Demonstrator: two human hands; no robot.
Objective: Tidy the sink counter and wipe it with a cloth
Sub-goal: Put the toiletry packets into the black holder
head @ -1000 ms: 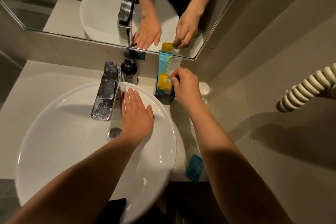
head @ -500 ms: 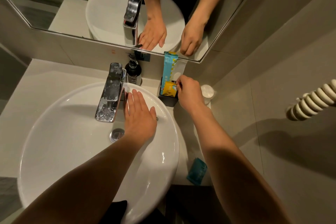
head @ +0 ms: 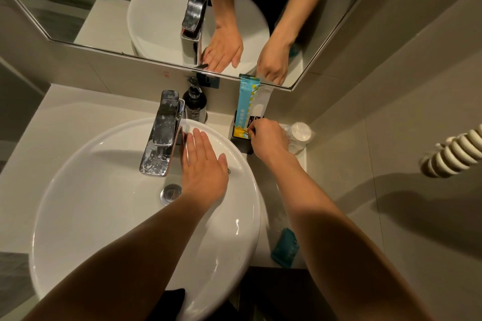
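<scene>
Probably a bathroom: basin, tap, mirror.

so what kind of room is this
Most likely a small bathroom, perhaps a hotel's: a white basin with a chrome tap, a wall mirror behind it, and a dark pump bottle.

The left hand lies flat, fingers spread, on the far rim of the white basin, just right of the chrome tap. The right hand pinches the yellow packet at the black holder, where a tall blue sachet stands against the mirror. A dark pump bottle sits behind the tap. A white-capped bottle is in the corner, and a teal packet lies on the counter near its front edge.
</scene>
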